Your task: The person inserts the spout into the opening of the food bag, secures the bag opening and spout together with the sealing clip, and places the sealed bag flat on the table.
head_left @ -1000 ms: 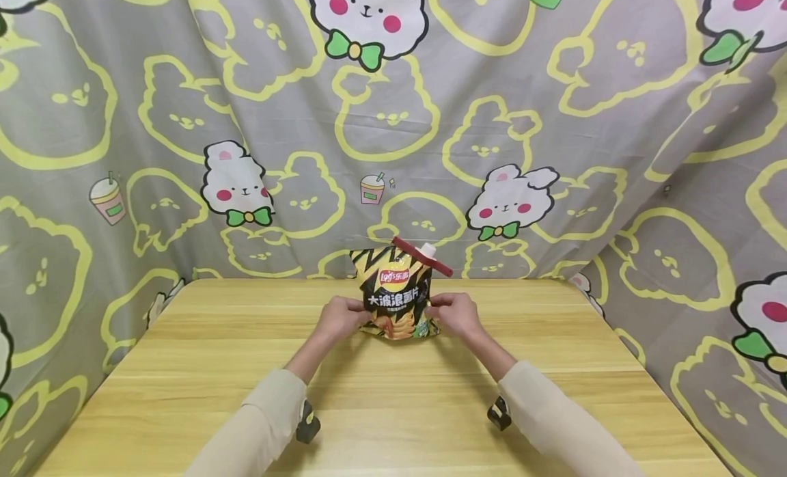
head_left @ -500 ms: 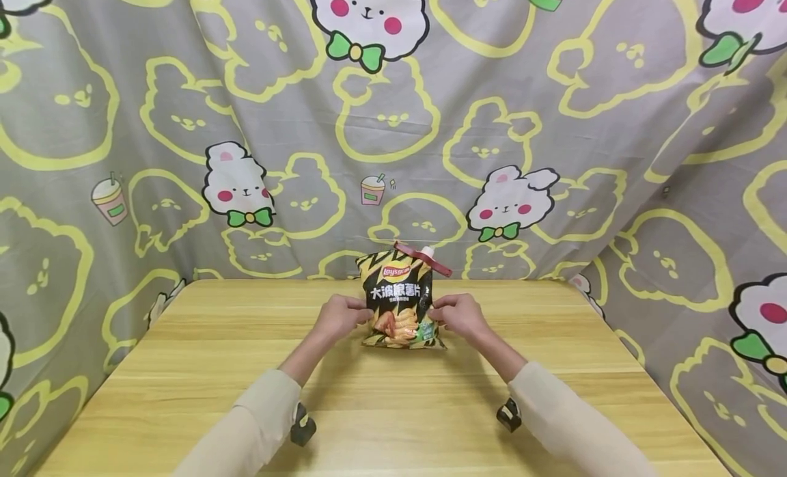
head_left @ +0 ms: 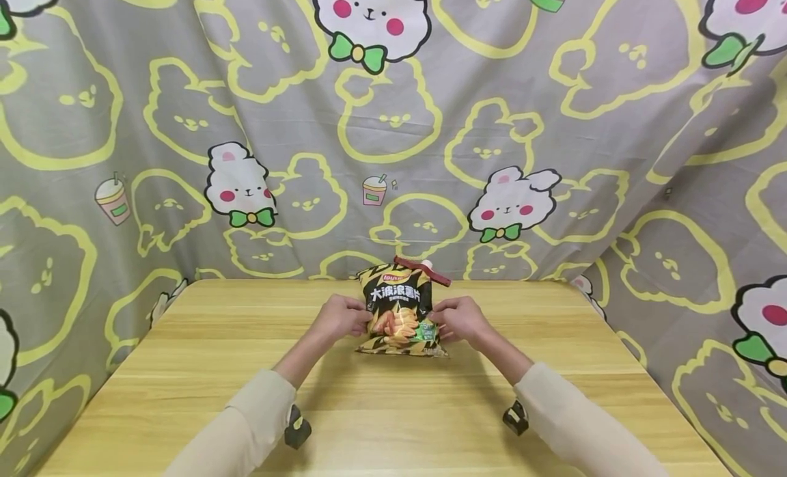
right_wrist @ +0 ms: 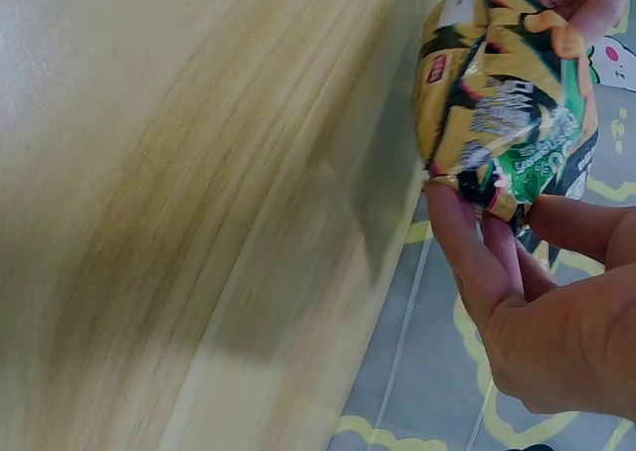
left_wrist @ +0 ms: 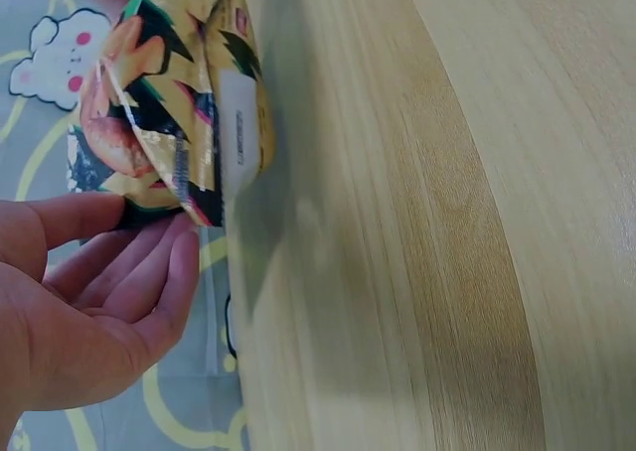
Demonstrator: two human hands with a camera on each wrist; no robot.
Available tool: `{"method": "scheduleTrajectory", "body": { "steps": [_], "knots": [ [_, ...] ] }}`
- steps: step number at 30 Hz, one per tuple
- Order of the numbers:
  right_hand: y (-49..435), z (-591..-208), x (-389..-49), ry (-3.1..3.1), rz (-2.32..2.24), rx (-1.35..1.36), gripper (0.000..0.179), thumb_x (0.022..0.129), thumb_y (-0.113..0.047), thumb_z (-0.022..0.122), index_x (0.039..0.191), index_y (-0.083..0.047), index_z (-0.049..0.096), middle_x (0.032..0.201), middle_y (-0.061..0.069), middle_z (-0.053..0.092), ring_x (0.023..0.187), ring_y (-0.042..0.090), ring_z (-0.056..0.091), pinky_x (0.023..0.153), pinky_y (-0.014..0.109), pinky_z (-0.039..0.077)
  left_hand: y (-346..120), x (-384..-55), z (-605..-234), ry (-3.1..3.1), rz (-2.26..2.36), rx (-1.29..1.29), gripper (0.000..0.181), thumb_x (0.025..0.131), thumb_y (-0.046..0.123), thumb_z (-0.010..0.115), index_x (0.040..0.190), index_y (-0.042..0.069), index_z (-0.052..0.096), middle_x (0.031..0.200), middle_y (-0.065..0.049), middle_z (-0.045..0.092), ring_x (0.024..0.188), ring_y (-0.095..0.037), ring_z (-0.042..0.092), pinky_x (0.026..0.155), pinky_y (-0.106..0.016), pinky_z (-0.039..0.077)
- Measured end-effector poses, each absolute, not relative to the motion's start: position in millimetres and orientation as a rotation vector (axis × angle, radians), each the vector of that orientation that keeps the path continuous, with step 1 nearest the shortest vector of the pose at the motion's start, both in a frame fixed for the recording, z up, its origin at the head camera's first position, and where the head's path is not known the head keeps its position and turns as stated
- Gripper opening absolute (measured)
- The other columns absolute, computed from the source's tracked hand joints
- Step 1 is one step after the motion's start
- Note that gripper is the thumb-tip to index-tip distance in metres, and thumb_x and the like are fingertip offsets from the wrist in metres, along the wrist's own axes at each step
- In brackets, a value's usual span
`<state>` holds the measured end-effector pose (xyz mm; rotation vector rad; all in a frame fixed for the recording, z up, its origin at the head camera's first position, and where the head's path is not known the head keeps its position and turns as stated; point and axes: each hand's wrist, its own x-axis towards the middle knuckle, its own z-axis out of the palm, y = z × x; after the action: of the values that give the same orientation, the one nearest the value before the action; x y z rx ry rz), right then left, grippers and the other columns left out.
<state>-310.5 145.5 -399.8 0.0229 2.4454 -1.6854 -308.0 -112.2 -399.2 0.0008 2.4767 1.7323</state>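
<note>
A black and yellow Lay's potato chip bag [head_left: 399,313] leans backward near the far edge of the table, its printed front facing me. Across its top runs a dark red bag clip [head_left: 439,278] with a white cap [head_left: 426,264]. My left hand [head_left: 340,318] pinches the bag's left side, thumb on the front and fingers behind, as the left wrist view shows. On the opposite side my right hand [head_left: 460,318] pinches the bag in the same way, its fingers partly under the lower corner in the right wrist view. Both wrist views show the bag's bottom end [left_wrist: 238,123] close over the wood.
The wood-grain table [head_left: 393,415] extends from the bag to the front. A grey curtain [head_left: 295,108] with cartoon rabbits hangs behind it and along both sides. Black wrist devices [head_left: 298,428] sit below both beige sleeves [head_left: 246,422].
The bag has tipped backward: its top and clip have dropped lower, while its bottom edge has come toward me. Both hands keep their hold at the sides.
</note>
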Motion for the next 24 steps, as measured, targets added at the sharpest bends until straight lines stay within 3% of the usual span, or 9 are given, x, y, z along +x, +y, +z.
{"method": "scheduleTrajectory", "body": {
  "steps": [12,24],
  "knots": [
    [144.2,-404.9,-305.4,2.429,-1.647,0.008,0.031,0.092,-0.009,0.066,0.117,0.009,0.068,0.088,0.016,0.073,0.064,0.021,0.069,0.065,0.042,0.063,-114.4,-303.1,-399.1,2.494,1.692,0.014,0.014,0.090,0.003,0.070,0.099,-0.007,0.073,0.083,-0.017,0.074,0.067,-0.022,0.072,0.073,-0.040,0.063],
    [144.8,-415.8,-303.4,2.421,-1.601,-0.006,0.032,0.090,-0.011,0.067,0.114,0.010,0.070,0.086,0.016,0.071,0.067,0.025,0.069,0.065,0.041,0.063,-114.9,-297.7,-406.6,2.497,1.669,0.025,0.011,0.090,-0.001,0.068,0.095,-0.007,0.075,0.084,-0.016,0.072,0.067,-0.023,0.071,0.070,-0.039,0.063]
  ]
}}
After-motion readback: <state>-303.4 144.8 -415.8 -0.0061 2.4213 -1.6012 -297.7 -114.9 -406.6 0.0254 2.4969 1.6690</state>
